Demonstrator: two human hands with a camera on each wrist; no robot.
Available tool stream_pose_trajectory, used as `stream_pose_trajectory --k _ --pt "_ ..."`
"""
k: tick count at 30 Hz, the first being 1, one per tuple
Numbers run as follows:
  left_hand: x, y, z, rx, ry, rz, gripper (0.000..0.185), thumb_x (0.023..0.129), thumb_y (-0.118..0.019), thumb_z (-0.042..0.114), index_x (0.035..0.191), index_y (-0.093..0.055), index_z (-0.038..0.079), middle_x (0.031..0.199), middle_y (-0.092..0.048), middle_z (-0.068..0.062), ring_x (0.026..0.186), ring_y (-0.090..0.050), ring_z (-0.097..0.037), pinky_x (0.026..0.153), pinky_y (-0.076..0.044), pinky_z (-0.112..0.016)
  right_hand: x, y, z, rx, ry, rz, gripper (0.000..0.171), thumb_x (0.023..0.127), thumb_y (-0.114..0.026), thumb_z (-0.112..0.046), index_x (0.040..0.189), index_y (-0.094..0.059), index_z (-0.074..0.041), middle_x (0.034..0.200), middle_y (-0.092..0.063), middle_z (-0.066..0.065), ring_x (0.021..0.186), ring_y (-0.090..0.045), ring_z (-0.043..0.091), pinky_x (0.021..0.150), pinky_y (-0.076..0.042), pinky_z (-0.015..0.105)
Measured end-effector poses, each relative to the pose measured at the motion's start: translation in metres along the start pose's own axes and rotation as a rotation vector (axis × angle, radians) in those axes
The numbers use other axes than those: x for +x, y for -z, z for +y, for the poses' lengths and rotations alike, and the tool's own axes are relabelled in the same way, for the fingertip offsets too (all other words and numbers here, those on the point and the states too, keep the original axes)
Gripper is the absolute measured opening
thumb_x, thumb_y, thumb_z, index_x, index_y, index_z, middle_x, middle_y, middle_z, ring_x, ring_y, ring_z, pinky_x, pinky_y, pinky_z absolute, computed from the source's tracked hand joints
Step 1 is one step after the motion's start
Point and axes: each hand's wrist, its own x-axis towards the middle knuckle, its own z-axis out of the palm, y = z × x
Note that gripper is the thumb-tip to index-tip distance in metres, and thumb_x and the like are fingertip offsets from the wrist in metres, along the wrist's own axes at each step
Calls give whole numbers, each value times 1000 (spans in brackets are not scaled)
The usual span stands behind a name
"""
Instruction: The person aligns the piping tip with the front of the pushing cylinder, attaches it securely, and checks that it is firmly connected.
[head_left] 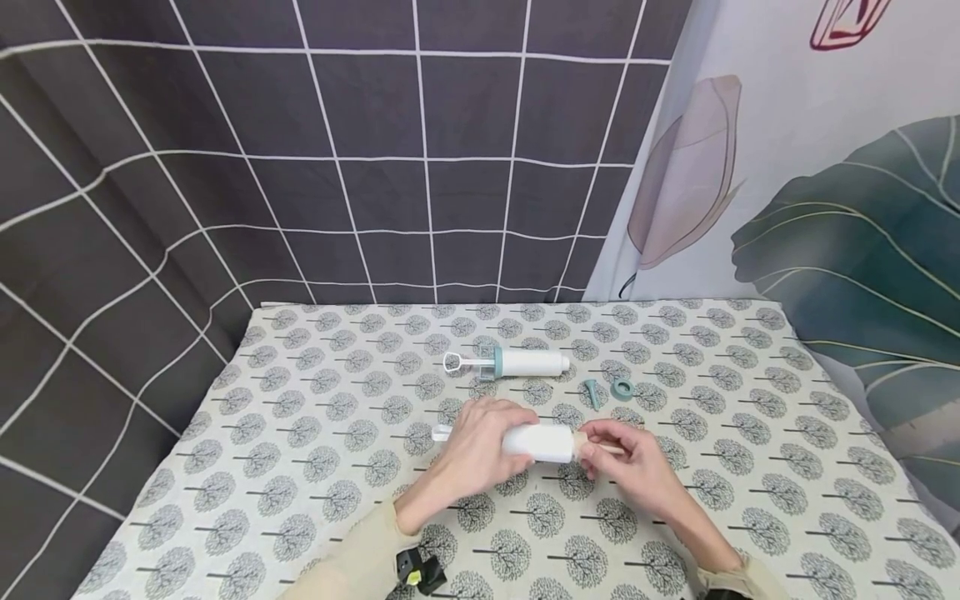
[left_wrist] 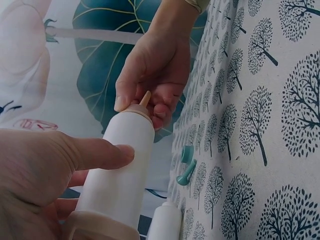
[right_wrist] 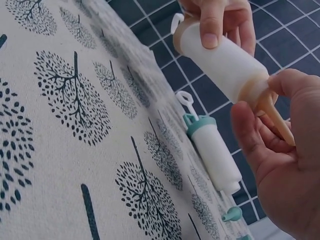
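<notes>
A white syringe (head_left: 551, 442) with a beige collar (left_wrist: 102, 225) lies across my left hand (head_left: 480, 446), which grips its barrel with the thumb along the top side. A clear ring handle (head_left: 441, 433) sticks out at the left end. At the right end, my right hand (head_left: 630, 462) pinches the beige cap (right_wrist: 252, 90) between thumb and index finger. From that cap a narrow beige nozzle (right_wrist: 275, 120) points out past the fingers toward the right palm. The syringe is held slightly tilted, close over the tablecloth.
Behind the hands a second white syringe (head_left: 534, 362) with a teal collar (head_left: 497, 362) lies on the tree-print tablecloth (head_left: 337, 500). To its right lie a teal nozzle (head_left: 592, 393) and a teal ring cap (head_left: 622, 389). A dark checked curtain (head_left: 375, 108) hangs behind the table.
</notes>
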Motion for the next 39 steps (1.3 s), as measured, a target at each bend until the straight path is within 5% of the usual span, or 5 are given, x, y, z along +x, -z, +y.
stream_pose_trajectory --k 9,21,39 --pt "1 0 -2 -12 34 -7 44 71 -89 10 112 -73 10 112 -72 -4 100 -60 -19 92 -44 -42 2 -1 3 95 101 -38 43 82 -69 13 122 -53 10 121 -56 28 102 -65 21 86 -55 33" --pt "1 3 -1 9 17 -24 41 73 -87 9 111 -73 10 109 -72 -3 98 -60 -17 92 -44 -43 4 -4 2 -17 119 51 38 77 -78 7 113 -64 3 104 -67 15 92 -67 18 81 -57 33" --pt "-3 1 -2 50 -23 -16 44 74 -87 12 115 -72 7 113 -71 -6 99 -60 -19 89 -45 -40 6 -5 2 -104 152 52 36 76 -81 4 109 -67 -1 97 -71 8 85 -70 16 76 -58 31"
